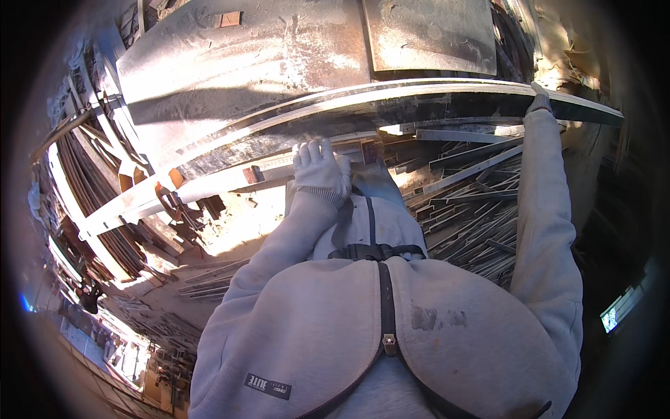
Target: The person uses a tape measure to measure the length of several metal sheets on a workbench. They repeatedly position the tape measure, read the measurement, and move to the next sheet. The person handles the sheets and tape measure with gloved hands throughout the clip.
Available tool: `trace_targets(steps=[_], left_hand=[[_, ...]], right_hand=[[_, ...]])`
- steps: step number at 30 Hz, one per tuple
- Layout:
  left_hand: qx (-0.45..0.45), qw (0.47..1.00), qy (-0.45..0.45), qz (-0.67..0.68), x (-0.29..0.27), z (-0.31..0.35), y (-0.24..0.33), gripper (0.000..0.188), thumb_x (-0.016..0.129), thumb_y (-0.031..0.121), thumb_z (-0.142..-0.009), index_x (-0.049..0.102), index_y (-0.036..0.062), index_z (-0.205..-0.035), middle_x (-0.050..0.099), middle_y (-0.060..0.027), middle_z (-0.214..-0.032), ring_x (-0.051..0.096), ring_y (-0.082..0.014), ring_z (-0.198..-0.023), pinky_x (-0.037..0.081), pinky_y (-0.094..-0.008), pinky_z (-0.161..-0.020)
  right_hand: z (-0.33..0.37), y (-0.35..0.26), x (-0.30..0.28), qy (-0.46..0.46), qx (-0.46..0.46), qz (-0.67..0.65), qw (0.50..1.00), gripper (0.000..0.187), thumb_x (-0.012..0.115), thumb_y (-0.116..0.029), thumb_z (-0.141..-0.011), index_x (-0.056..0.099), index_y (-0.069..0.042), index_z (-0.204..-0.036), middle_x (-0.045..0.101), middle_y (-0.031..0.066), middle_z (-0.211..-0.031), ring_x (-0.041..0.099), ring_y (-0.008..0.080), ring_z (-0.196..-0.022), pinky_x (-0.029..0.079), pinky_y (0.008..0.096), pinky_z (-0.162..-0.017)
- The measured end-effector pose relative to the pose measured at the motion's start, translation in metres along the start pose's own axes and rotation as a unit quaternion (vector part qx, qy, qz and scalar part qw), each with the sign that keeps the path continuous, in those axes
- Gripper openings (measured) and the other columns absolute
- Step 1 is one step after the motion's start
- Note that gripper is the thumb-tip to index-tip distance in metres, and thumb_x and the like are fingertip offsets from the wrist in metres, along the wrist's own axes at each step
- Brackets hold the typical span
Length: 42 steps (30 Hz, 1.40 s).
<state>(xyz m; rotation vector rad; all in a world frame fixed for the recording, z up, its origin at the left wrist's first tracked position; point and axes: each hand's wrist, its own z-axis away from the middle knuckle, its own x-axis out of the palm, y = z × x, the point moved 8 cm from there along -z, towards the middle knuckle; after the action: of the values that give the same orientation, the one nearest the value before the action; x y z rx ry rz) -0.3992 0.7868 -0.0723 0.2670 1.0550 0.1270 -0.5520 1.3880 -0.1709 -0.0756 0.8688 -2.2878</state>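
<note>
A long dark metal beam (pixel 447 108) with pale, bright edges stretches across in front of me, bowed by the lens. My left hand (pixel 319 166), in a light work glove, lies with its fingers stretched out at the beam's near side, over a narrow pale bar (pixel 279 162) with dark marks along it. Whether those fingertips press on the beam itself is hard to tell. At the far right my gloved right hand (pixel 540 99) reaches over the beam's upper edge near its end and grips it; part of its fingers is hidden behind the edge.
Beyond the beam lie large worn metal plates (pixel 433 35), with a small rusty piece (pixel 229 19) on one. Many thin metal strips (pixel 474 202) are heaped at the right, below the beam. Curved long bars (pixel 91 188) are stacked at the left.
</note>
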Motion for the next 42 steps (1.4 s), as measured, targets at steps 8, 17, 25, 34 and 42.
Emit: trace_targets(steps=[8,17,25,34,42], left_hand=[[-0.164,0.948,-0.265,0.061,0.054,-0.068,0.008,0.077,0.043,0.059,-0.108,0.055,-0.0073,-0.144,0.054,-0.0329,-0.153,0.048,-0.0494,-0.146,0.033,-0.0566,-0.125],[0.360,0.884,0.003,0.299,-0.007,-0.030,0.213,0.069,0.076,0.043,-0.093,0.054,0.0160,-0.153,0.053,-0.0170,-0.159,0.047,-0.0343,-0.150,0.032,-0.0501,-0.128],[0.120,0.992,0.022,-0.001,-0.054,-0.052,-0.156,0.124,0.094,0.054,-0.066,0.035,0.0083,-0.164,0.043,-0.0218,-0.161,0.035,-0.0430,-0.153,0.022,-0.0578,-0.130],[0.105,0.994,-0.028,-0.013,-0.049,-0.064,-0.154,0.101,0.095,0.047,-0.068,0.053,0.0075,-0.150,0.060,-0.0146,-0.140,0.058,-0.0369,-0.130,0.049,-0.0476,-0.114],[0.051,0.993,-0.041,0.098,-0.039,-0.055,-0.168,0.073,0.084,0.044,-0.086,0.060,0.0092,-0.145,0.059,-0.0144,-0.139,0.053,-0.0370,-0.133,0.046,-0.0491,-0.115]], right_hand=[[0.007,0.001,0.017,-0.018,-0.008,0.005,1.000,0.063,0.064,-0.057,-0.097,0.066,-0.013,-0.142,0.069,0.0169,-0.140,0.072,0.0371,-0.116,0.061,0.0552,-0.097],[-0.004,0.003,0.024,-0.037,-0.009,0.021,0.999,0.063,0.063,-0.058,-0.098,0.066,-0.013,-0.142,0.069,0.0166,-0.140,0.072,0.0371,-0.116,0.061,0.0553,-0.098],[-0.032,0.007,-0.014,-0.034,0.017,0.040,0.998,0.063,0.062,-0.058,-0.098,0.066,-0.014,-0.143,0.069,0.0163,-0.140,0.072,0.0371,-0.117,0.061,0.0554,-0.098],[-0.056,0.028,-0.028,0.010,0.029,0.036,0.999,0.063,0.061,-0.059,-0.099,0.065,-0.015,-0.144,0.068,0.0160,-0.141,0.071,0.0371,-0.118,0.060,0.0555,-0.099],[-0.061,0.059,-0.040,0.047,0.039,0.026,0.998,0.064,0.060,-0.060,-0.099,0.065,-0.015,-0.144,0.068,0.0157,-0.141,0.071,0.0370,-0.119,0.060,0.0556,-0.099]])
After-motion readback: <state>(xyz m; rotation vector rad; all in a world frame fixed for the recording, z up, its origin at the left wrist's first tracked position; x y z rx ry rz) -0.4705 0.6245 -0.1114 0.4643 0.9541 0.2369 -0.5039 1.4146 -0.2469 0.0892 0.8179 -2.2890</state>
